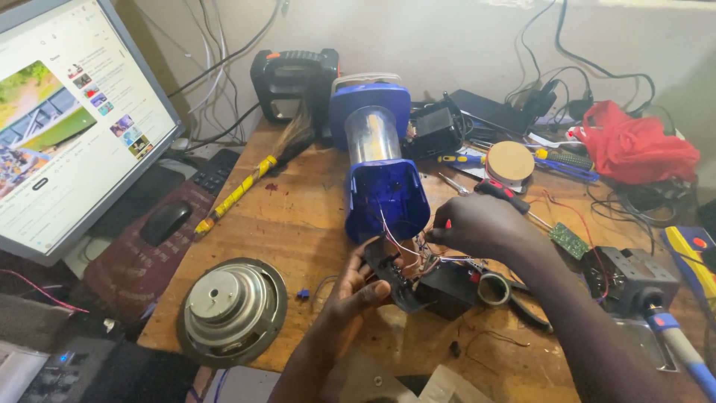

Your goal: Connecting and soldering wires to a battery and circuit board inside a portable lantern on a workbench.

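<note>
A blue lantern point(379, 160) with a clear cylinder lies on its side in the middle of the wooden bench point(298, 224), its open base facing me. Thin red and white wires point(418, 250) run out of it to a black plastic part point(399, 280). My left hand point(358, 291) grips that black part from below. My right hand point(481, 224) pinches the wires just above it, fingers closed.
A loose speaker driver point(233, 307) lies at the front left. A monitor point(67, 127), mouse point(165, 222) and brush point(257, 175) stand left. Screwdrivers point(503, 192), a tape roll point(510, 161), pliers point(522, 298), a small circuit board point(568, 240), a soldering iron point(675, 339) and red cloth point(634, 145) crowd the right.
</note>
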